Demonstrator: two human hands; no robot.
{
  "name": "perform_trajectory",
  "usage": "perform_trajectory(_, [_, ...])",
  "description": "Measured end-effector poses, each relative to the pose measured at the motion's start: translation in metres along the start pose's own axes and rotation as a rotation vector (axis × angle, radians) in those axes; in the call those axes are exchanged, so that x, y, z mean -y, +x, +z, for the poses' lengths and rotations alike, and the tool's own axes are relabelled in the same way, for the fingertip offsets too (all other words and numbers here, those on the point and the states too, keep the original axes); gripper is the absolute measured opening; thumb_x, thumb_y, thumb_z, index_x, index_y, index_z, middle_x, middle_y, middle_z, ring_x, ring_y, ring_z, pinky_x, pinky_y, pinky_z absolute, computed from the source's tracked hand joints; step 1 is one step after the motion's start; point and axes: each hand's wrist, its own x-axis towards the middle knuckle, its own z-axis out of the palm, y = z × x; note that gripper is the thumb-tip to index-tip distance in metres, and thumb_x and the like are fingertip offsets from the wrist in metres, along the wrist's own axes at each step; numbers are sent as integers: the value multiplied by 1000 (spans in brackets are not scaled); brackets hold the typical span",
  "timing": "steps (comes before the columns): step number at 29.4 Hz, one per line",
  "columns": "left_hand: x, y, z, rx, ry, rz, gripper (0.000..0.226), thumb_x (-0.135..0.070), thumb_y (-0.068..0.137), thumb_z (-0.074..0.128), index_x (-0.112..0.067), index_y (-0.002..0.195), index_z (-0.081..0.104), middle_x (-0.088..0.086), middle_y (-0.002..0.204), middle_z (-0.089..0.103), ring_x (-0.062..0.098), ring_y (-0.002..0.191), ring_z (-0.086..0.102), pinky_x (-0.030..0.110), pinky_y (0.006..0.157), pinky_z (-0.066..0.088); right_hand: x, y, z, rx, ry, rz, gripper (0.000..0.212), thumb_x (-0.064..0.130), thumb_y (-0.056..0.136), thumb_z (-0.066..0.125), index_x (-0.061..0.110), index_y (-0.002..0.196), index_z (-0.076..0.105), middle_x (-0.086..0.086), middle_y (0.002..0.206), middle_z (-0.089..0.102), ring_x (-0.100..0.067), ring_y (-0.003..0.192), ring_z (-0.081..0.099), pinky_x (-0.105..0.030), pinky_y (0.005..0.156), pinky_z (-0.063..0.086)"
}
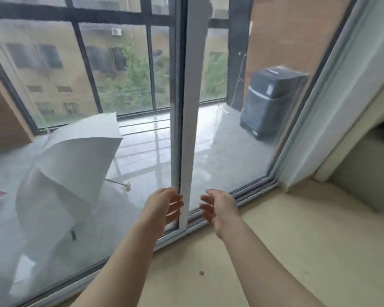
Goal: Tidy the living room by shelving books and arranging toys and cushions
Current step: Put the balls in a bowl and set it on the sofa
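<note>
White door frame post (187, 120) runs top to bottom mid-view in the head camera, part of a sliding glass door, and both my bare arms reach toward its lower end. My left hand (163, 207) sits at the post's left edge, fingers (175, 204) spread and loosely curled, fingertips at or just touching the frame (contact hard to confirm), gripping nothing. My right hand (218, 206) is just to the right of the post, palm turned inward, fingers apart, also empty and not clasping anything. Beyond the glass is a balcony with a glossy floor (211, 142); an opened white umbrella (71, 160) lies tilted on it at left, its handle tip pointing right. A dark washing machine (273, 103) stands at the balcony's right side against a brick-coloured wall. Beige indoor floor (275, 251) under my arms, with one small dark speck (201, 272) on it. Books, toys and cushions: none identifiable in this view (a pink blurred shape at far left edge, cannot tell what).
</note>
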Motion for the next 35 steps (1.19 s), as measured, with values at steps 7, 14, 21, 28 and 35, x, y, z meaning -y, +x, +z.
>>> perform_trajectory(7, [-10, 48, 191, 193, 30, -93, 10, -15, 97, 48, -12, 96, 58, 4, 90, 63, 17, 79, 61, 30, 71, 47, 106, 79, -142, -224, 117, 6, 12, 9, 90, 50, 11, 79, 54, -3, 64, 55, -10, 40, 49, -19, 45, 36])
perform_trajectory(14, [-3, 121, 333, 327, 147, -140, 10, -13, 96, 47, -13, 89, 55, 4, 83, 59, 17, 73, 57, 27, 66, 44, 161, 160, -233, -406, 239, 22, 12, 13, 92, 49, 12, 82, 55, -1, 69, 58, -15, 56, 51, -24, 54, 40])
perform_trajectory(21, [-8, 236, 510, 494, 320, -177, 11, -13, 95, 48, -15, 86, 54, 3, 82, 59, 16, 72, 56, 27, 67, 42, 248, 269, -327, -608, 398, 18, 7, 12, 92, 50, 13, 86, 54, -3, 76, 59, -16, 60, 53, -25, 57, 42])
perform_trajectory(28, [28, 303, 657, 604, 509, -299, 5, -17, 94, 50, -16, 96, 55, 0, 82, 60, 14, 72, 58, 27, 61, 42, 294, 342, -434, -784, 570, 40, 12, 12, 92, 48, 13, 83, 55, -3, 77, 60, -17, 62, 54, -25, 58, 43])
perform_trajectory(35, [76, 358, 838, 601, 563, -316, 10, -16, 94, 52, -13, 101, 58, 2, 83, 63, 16, 73, 61, 28, 61, 44, 359, 445, -576, -769, 640, 76, 11, 12, 93, 49, 12, 84, 54, -5, 80, 61, -19, 65, 55, -27, 58, 43])
